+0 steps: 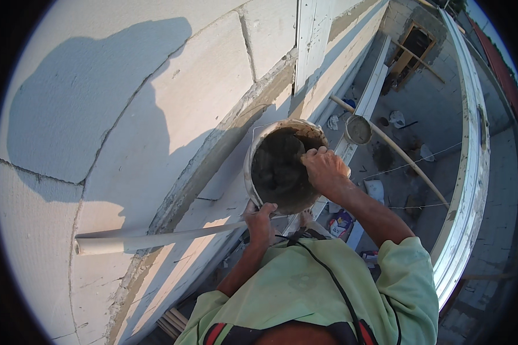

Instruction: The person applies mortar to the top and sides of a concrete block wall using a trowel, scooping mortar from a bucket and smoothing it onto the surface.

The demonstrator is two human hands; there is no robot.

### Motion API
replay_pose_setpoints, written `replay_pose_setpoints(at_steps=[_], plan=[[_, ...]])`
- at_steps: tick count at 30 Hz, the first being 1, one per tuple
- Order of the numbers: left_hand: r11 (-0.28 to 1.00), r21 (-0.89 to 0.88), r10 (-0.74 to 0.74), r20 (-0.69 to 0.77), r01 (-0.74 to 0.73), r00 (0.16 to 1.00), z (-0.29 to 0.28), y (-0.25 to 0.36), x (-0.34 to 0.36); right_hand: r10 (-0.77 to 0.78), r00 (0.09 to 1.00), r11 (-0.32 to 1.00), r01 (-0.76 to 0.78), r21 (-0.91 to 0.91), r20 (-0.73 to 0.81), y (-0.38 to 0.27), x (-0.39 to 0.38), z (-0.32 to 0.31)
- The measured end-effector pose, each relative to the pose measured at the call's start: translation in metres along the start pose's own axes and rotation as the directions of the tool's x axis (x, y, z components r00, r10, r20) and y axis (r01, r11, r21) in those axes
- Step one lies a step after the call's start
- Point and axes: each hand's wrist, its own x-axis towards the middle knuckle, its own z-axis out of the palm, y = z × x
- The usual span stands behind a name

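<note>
A light bucket (pixel 250 168) with grey wet mortar (pixel 273 172) inside is held in front of my body. My left hand (pixel 260 221) grips its lower-left rim, thumb on top. My right hand (pixel 326 171) is at the bucket's upper right, fingers closed round what looks like a trowel handle; the tool's head is partly hidden in the dark mortar. A bare foot (pixel 306 217) shows just below the bucket, on a narrow ledge beside the white block wall (pixel 195 75).
A pale pipe (pixel 126 243) crosses the wall at lower left. To the right, long metal beams (pixel 469 149) and a pole (pixel 408 161) span a drop to a cluttered floor (pixel 380 224) below. A smaller mortar bucket (pixel 358 130) rests on a beam. A doorway (pixel 414 49) is far back.
</note>
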Motion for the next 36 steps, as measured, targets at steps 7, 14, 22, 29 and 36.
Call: replay_pose_setpoints(at_steps=[7, 14, 22, 29, 36], plan=[[0.996, 0.087, -0.013, 0.111, 0.003, 0.994, -0.017, 0.019, 0.015, -0.386, 0.863, 0.91, 0.299, -0.286, -0.325, -0.017, -0.033, 0.004], [0.998, 0.06, -0.017, 0.076, 0.013, 0.997, -0.025, 0.01, 0.012, -0.39, 0.867, 0.897, 0.281, -0.341, -0.31, 0.017, -0.038, -0.017], [0.988, 0.157, -0.033, 0.169, 0.006, 0.985, -0.008, 0.021, 0.018, -0.453, 0.856, 0.772, 0.237, -0.59, -0.25, -0.013, -0.033, -0.032], [0.977, 0.21, 0.002, 0.115, -0.026, 0.993, -0.013, 0.019, 0.016, -0.341, 0.924, 0.919, 0.288, -0.269, -0.175, 0.021, -0.059, -0.021], [0.967, 0.244, 0.045, 0.129, -0.076, 0.991, -0.004, 0.023, 0.008, -0.206, 0.968, 0.929, 0.148, -0.339, -0.142, 0.032, -0.029, -0.043]])
